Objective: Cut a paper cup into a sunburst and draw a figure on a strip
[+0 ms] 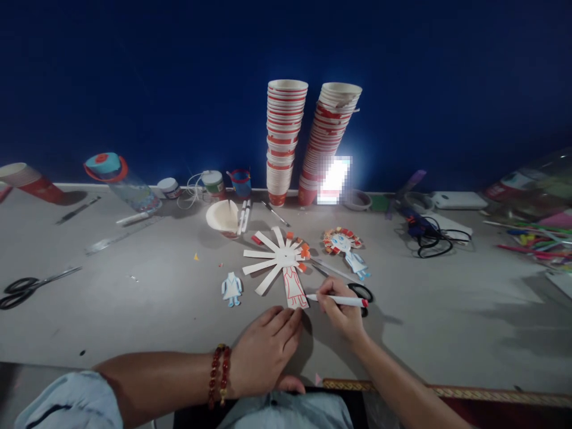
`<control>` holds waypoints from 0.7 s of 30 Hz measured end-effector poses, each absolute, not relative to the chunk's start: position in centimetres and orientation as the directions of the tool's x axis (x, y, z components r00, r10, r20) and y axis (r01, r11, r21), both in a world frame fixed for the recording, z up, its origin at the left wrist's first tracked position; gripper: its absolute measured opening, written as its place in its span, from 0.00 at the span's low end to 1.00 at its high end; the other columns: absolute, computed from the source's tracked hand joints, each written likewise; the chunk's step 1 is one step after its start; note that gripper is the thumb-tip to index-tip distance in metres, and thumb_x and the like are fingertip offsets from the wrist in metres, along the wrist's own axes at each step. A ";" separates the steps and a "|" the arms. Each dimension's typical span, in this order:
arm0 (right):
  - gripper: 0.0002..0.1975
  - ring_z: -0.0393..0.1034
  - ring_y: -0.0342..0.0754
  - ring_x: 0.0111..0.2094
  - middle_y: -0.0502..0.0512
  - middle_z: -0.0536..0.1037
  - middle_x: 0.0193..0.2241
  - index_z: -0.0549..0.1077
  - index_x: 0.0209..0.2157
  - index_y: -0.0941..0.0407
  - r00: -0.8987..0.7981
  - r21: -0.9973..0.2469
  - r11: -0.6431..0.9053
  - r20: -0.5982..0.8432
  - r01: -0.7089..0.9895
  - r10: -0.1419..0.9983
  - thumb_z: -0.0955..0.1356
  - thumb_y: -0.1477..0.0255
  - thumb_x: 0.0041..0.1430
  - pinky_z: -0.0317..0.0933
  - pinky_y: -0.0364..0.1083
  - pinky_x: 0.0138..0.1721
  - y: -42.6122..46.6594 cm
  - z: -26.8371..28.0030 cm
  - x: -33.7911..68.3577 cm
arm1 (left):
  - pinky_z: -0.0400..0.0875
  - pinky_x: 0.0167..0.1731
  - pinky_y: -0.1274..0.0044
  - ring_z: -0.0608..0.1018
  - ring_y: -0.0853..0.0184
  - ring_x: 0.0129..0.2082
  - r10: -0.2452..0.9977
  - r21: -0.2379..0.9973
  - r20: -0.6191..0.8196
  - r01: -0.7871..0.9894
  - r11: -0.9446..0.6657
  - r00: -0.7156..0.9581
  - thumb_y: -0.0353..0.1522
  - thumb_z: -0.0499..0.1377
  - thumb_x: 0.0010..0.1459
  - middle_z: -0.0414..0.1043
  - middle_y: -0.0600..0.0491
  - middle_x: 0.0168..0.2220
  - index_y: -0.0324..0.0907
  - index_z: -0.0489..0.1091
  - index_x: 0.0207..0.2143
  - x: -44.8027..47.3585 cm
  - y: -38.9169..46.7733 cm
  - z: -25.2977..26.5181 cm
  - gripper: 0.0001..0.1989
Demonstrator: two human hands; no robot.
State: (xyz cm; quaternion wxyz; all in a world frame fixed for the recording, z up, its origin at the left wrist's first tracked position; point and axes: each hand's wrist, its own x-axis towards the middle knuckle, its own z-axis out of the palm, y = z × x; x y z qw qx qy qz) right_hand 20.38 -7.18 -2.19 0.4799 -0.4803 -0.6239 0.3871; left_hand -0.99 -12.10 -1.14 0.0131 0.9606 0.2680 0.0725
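A red marker [344,300] is pinched in my right hand [342,313], its tip at the right edge of a white paper strip [295,286]. On that strip a dress and legs are drawn in red outline. It extends from a cut paper cup [263,257] spread into white strips, some curled into orange rolls on the right. My left hand [270,345] lies flat with fingers extended, fingertips at the strip's lower end. Left of the strip is a paper dress cutout [232,289] outlined in blue. A finished paper doll [342,244] with a drawn face lies to the right. Scissors [361,293] are partly behind my right hand.
Two tall stacks of paper cups [286,143] stand at the back against a blue wall. Other scissors [38,287] lie at the left, near a water bottle [123,182]. A black cable [433,238] and colourful sticks [543,241] are on the right.
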 end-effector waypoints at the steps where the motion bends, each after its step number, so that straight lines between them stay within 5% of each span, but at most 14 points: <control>1: 0.07 0.57 0.43 0.19 0.45 0.65 0.18 0.65 0.25 0.53 -0.083 -0.944 0.237 0.224 0.228 0.971 0.64 0.71 0.58 0.52 0.42 0.20 -7.1 -2.3 20.4 | 0.53 0.60 0.64 0.63 0.51 0.60 0.519 0.059 0.135 0.516 -0.854 0.844 0.60 0.41 0.58 0.59 0.33 0.62 0.27 0.61 0.60 -1.0 -12.1 -1.2 0.48; 21: 0.06 0.63 0.43 0.21 0.48 0.69 0.21 0.68 0.25 0.55 -0.288 -0.850 0.371 0.274 0.373 0.918 0.65 0.72 0.55 0.57 0.42 0.24 -7.0 -1.3 19.4 | 0.48 0.63 0.65 0.63 0.51 0.61 0.543 0.050 0.082 0.541 -0.839 0.835 0.59 0.44 0.60 0.61 0.34 0.62 0.28 0.61 0.60 -0.9 -12.7 -0.1 0.45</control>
